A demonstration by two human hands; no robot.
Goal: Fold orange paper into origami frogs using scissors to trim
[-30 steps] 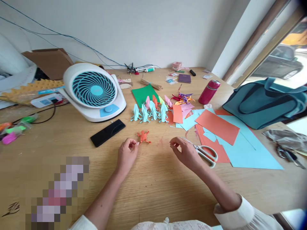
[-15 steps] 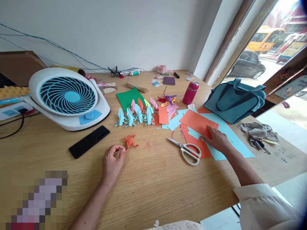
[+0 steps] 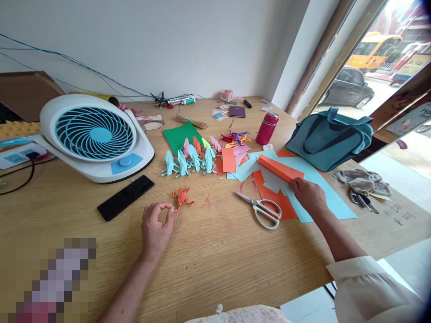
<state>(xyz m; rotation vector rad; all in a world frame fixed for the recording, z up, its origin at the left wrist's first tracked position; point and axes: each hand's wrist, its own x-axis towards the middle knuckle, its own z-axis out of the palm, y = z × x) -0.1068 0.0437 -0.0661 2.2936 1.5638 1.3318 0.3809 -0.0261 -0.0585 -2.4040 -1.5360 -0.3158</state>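
My left hand (image 3: pixel 157 226) pinches one leg of an orange folded-paper frog (image 3: pixel 182 197) lying on the table. My right hand (image 3: pixel 310 194) grips the near edge of an orange paper sheet (image 3: pixel 281 169), which is tilted up off the pile. Beneath it are light blue sheets (image 3: pixel 333 204) and more orange paper (image 3: pixel 284 207). White-handled scissors (image 3: pixel 266 213) lie between my hands, blades pointing left. Farther back, several light blue paper frogs (image 3: pixel 183 164) stand in a row, with pink, orange and green ones behind.
A white and blue fan (image 3: pixel 101 134) and a black phone (image 3: pixel 126 197) are on the left. Behind the paper pile stand a magenta flask (image 3: pixel 267 128) and a teal bag (image 3: pixel 332 141). Keys (image 3: pixel 362 199) and a crumpled cloth (image 3: pixel 362 181) lie at the right; green paper (image 3: pixel 180 137) is at the back.
My right hand, earlier resting on the orange sheet, has closed on its edge and lifted it, uncovering paper below. My left hand has stayed at the frog.
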